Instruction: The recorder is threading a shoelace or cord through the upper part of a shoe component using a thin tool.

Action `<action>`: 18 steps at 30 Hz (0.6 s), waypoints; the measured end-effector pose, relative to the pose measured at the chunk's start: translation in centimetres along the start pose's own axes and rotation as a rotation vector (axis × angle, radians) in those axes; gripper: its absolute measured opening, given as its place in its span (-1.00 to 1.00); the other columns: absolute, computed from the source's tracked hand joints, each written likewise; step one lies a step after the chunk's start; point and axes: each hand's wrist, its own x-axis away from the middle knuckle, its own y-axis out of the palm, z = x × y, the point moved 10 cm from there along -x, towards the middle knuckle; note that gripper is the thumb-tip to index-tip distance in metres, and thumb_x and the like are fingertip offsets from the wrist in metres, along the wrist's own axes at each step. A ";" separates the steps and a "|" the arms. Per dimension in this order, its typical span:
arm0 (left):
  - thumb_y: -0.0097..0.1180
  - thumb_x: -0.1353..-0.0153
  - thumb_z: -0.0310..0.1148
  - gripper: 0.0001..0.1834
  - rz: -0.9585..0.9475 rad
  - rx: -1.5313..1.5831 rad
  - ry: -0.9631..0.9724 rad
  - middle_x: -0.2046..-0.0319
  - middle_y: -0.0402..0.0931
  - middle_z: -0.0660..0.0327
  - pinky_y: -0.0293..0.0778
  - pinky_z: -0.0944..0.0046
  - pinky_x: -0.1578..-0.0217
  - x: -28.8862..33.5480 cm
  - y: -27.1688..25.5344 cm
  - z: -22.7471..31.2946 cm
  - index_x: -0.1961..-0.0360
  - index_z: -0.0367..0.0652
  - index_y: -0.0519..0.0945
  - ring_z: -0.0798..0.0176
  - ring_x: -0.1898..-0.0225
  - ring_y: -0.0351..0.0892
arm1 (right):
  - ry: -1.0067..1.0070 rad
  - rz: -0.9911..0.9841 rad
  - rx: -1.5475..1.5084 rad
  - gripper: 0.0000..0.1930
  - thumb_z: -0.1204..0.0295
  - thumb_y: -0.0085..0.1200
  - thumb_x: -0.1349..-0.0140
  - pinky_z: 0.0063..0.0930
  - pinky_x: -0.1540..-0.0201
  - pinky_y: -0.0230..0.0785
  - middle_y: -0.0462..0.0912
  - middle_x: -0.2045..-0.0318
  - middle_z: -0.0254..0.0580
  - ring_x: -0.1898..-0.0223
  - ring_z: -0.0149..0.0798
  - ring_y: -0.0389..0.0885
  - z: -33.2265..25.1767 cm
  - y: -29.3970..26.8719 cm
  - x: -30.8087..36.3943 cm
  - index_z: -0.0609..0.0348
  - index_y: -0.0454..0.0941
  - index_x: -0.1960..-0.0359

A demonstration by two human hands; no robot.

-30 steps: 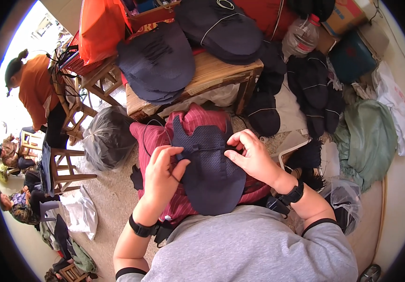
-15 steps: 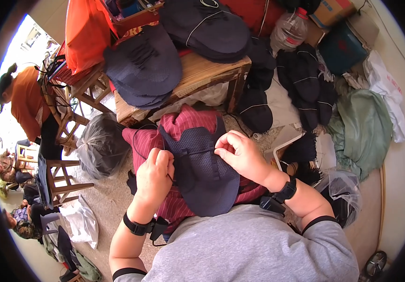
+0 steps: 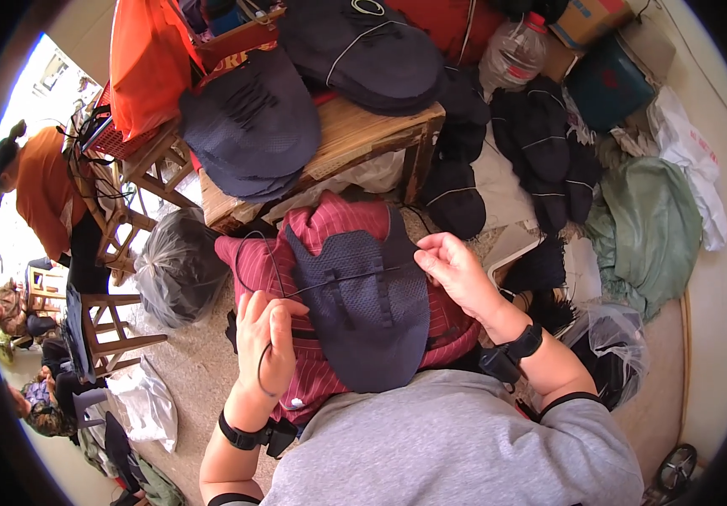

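Dark fabric panel [image 3: 367, 341], long axis toward the gray shirt [image 3: 448, 438], lies between left hand [image 3: 265, 344] and right hand [image 3: 463, 280], both pinching the thin cord [image 3: 363, 275] stretched across it.

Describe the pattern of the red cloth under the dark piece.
The red cloth has thin pale stripes, clearest in the head view.

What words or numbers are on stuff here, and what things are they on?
I won't copy words out, but they're here:
Red item, upper left: yellow letters, partly covered.
White bag, right: red print, too small.
Cardboard box, top right: pale print, too blurred.
Teal container: red mark, unclear.
Dark fabric piece: none visible.
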 end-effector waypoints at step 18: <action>0.15 -0.40 -0.61 -0.90 0.020 0.995 -0.611 0.22 0.65 0.21 0.65 0.37 0.09 1.7 6.4 -3.3 0.09 -0.27 0.57 0.34 0.19 0.73 | -0.757 0.216 0.775 -0.51 0.39 0.42 -0.17 -0.30 0.27 0.53 0.51 0.30 -0.13 0.37 -0.22 0.61 -11.9 2.2 3.7 0.26 0.47 -0.07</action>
